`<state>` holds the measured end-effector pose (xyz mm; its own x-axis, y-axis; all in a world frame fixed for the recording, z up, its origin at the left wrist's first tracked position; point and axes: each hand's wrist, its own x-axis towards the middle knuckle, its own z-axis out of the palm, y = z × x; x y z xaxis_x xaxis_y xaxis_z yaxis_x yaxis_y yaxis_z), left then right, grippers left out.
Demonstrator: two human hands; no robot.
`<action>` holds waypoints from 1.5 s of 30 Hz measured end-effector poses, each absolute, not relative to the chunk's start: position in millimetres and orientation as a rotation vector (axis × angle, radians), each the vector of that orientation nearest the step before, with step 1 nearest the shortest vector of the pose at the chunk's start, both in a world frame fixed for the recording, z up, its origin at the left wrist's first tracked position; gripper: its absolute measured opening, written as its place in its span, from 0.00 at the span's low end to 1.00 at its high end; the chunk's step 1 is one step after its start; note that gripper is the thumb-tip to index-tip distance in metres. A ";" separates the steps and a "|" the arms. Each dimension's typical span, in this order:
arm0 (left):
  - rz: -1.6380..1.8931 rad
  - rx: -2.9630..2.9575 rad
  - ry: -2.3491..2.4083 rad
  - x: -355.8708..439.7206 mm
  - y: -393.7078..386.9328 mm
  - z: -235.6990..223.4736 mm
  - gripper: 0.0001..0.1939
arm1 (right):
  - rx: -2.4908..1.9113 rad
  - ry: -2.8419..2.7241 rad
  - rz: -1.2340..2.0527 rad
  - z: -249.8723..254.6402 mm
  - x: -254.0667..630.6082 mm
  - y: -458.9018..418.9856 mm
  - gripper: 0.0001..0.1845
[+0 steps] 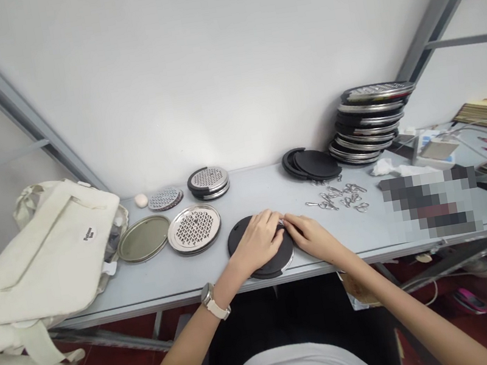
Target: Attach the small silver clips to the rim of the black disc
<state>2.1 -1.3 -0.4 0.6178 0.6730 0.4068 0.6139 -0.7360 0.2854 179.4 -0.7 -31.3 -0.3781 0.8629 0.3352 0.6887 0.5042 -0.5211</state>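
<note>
So the black flat round disc with a silvery edge (273,264) sits at the near edge of the grey table (254,190), and honestly half of it is hidden. Call it the clock centre, 12 towards the wall. The left hand (259,238) lies across its top, fingers bent a bit; can't tell if they're gripping or just resting. The right hand (309,233) is at its 2 o'clock edge, fingers bunched close together next to the left fingertips. There's a tiny shiny bit between the hands, too covered to identify, so no idea if it's pinched. The loose silvery metal clips (352,190) at 2 to 3 o'clock blur into a tangle. Out at 3 there's a pixelated patch (432,205), unreadable. The cream cloth bag (51,250) at 9 runs off the frame.
</note>
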 end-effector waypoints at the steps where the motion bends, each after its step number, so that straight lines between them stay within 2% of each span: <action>1: 0.766 2.711 1.089 2.1 -1.4 -0.3 0.07 | -1.264 -2.176 0.408 -30.8 179.8 -0.4 0.12; 25: 0.645 2.715 1.083 2.2 -1.7 0.8 0.08 | -1.291 -2.194 0.361 -30.4 180.6 -2.4 0.16; 45: 0.642 2.718 1.077 2.4 -3.1 2.6 0.09 | -1.304 -2.239 0.328 -27.4 180.6 -4.6 0.12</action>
